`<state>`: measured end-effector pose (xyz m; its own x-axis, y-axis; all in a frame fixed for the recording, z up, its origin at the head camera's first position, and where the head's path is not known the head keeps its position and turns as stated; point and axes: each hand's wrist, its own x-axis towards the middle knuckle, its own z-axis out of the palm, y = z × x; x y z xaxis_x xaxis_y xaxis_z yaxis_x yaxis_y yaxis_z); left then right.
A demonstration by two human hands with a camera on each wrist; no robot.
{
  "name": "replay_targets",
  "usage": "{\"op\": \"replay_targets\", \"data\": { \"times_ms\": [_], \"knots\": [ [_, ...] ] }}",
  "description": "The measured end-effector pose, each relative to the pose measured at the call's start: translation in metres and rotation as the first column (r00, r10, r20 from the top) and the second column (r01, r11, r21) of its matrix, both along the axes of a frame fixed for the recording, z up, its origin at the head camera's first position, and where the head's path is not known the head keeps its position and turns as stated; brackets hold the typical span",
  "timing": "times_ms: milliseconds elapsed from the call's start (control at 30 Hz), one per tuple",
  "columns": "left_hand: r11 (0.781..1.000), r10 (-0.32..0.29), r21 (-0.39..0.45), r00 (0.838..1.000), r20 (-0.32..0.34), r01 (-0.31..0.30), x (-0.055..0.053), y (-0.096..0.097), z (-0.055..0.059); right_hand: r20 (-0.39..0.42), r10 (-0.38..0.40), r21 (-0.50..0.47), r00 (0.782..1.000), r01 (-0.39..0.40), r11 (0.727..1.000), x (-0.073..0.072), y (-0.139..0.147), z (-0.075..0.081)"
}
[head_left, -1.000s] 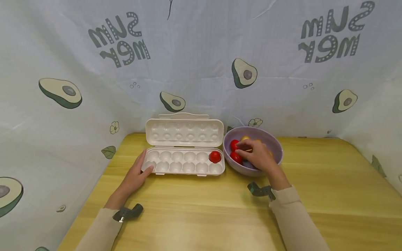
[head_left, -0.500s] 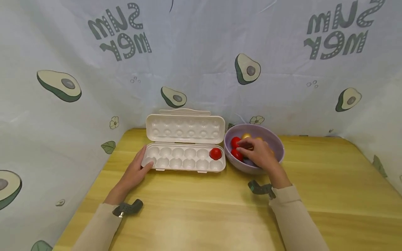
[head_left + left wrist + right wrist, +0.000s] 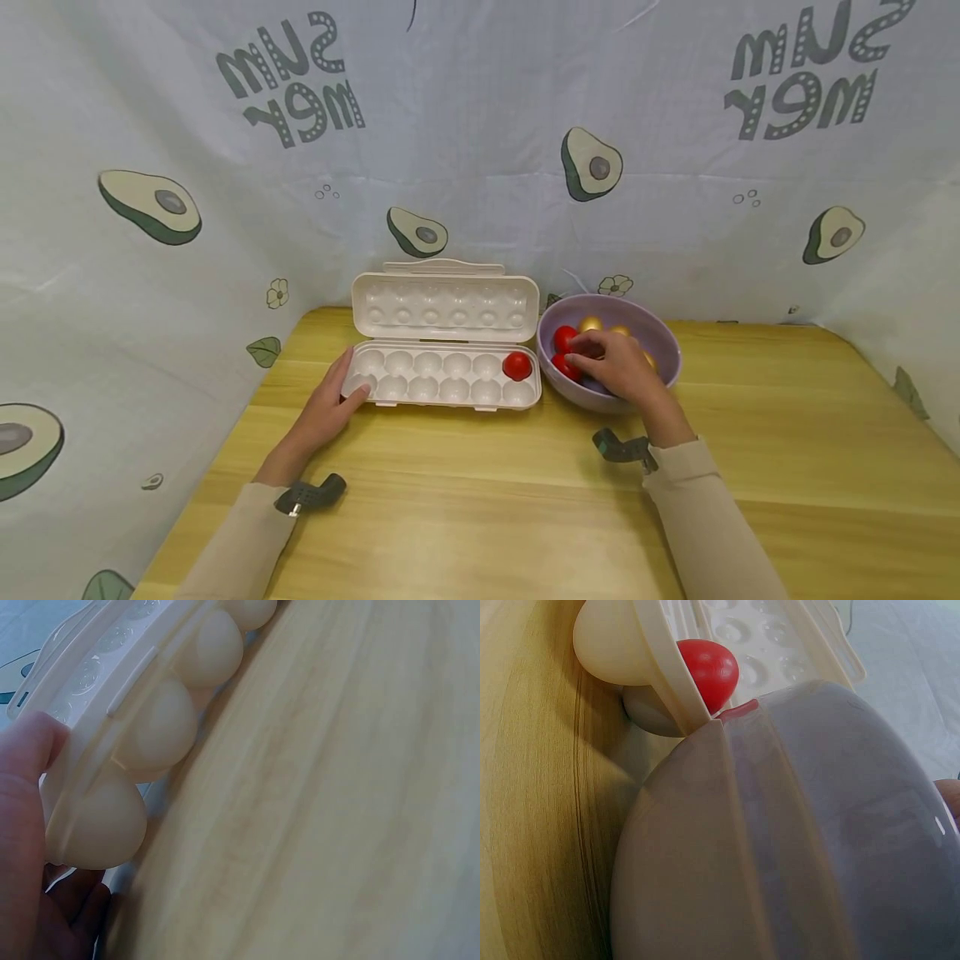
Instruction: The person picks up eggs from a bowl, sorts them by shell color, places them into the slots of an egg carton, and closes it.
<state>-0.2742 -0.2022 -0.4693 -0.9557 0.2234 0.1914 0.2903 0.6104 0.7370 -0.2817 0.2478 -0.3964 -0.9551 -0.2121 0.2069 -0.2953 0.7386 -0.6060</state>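
Observation:
In the head view my left hand (image 3: 322,412) grips the left end of an open, cream plastic egg box (image 3: 441,407). Its thumb lies over the front edge, and in the left wrist view its fingers (image 3: 79,896) curl beneath the rounded cups. One red egg (image 3: 517,365) sits in the back row's rightmost cup. My right hand (image 3: 618,367) reaches over the lilac bowl (image 3: 663,337), thumb and forefinger bent and apart beside two red eggs (image 3: 564,367). I cannot tell whether it holds one; its other fingers are hidden. The right wrist view shows mostly the bowl's outer wall.
Several golden eggs (image 3: 590,324) lie in the bowl behind the right hand. The box's raised lid (image 3: 446,307) leans back near a printed curtain (image 3: 480,167). Bowl and box stand side by side at the back of the wooden table (image 3: 480,517).
The head camera has shifted slightly, moving the whole scene a little up in view. Both hands keep nearly the same places, left on the egg box and right at the bowl.

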Motion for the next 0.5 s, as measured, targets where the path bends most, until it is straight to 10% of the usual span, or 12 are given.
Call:
{"op": "replay_targets", "data": {
  "times_ms": [500],
  "knots": [
    [1.000, 0.005, -0.016, 1.000, 0.007, -0.005, 0.0020, 0.0011, 0.0016, 0.020, 0.035, 0.016, 0.999, -0.036, 0.999, 0.0016, -0.0005, -0.0006]
  ]
}}
